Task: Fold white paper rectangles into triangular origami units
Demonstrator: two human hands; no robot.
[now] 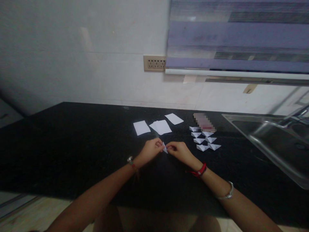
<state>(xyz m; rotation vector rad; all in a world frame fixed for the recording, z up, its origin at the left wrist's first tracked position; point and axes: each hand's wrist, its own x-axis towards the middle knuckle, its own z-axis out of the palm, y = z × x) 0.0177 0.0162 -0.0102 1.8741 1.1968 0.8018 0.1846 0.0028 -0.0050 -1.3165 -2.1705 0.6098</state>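
Note:
A small piece of folded white paper (165,148) is held between my two hands, low over the dark countertop. My left hand (152,149) pinches its left side, fingers closed. On the other side my right hand (178,150) has its thumb and forefinger pressed together at the paper's edge. Just beyond the hands lie flat white sheets: one sheet (141,128) at left, an overlapping stack (163,127) in the middle, and another sheet (174,119) farther back. To the right stand several small folded paper boats (202,147), set in two rows.
Behind the boats lies a blurred-out flat rectangular object (204,122). A steel sink (251,138) with a faucet (293,117) is set into the black countertop (72,145) at right. A wall socket (155,63) and a purple striped blind (236,38) are at the back.

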